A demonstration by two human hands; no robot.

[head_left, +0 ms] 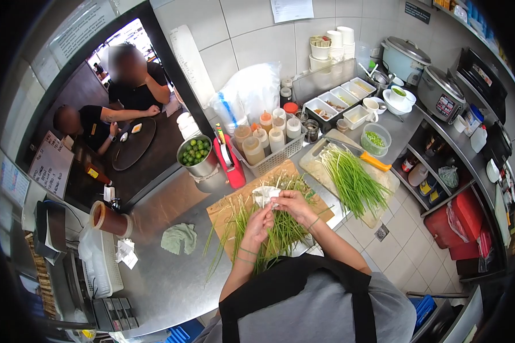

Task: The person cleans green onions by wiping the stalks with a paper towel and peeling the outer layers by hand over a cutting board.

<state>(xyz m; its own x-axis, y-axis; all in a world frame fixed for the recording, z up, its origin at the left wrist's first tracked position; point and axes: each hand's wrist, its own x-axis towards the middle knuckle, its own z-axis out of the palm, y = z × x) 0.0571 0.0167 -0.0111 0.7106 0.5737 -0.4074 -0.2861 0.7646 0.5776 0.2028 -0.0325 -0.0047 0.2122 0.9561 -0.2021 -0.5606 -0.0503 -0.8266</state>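
My left hand (259, 224) is closed in a pinch above the cardboard sheet (223, 214) on the counter. Close by, my right hand (293, 206) has its fingers pressed together, their tips almost meeting the left ones. What lies between the fingertips is too small to make out. A crumpled white piece (263, 195), like paper or thin plastic, shows just beyond the fingers; I cannot tell whether it is held. Loose green stalks (277, 234), like spring onions or chives, spread beneath both hands. A neater green bunch (352, 177) lies on a cutting board (386, 191) with an orange-handled knife (376, 162).
Behind the cardboard stand a basket of sauce bottles (276, 163), a red tape dispenser (229, 166) and a pot of limes (195, 154). A green cloth (179, 238) lies left. A tub of chopped greens (376, 140) sits right. Two people are beyond the pass window (137, 94).
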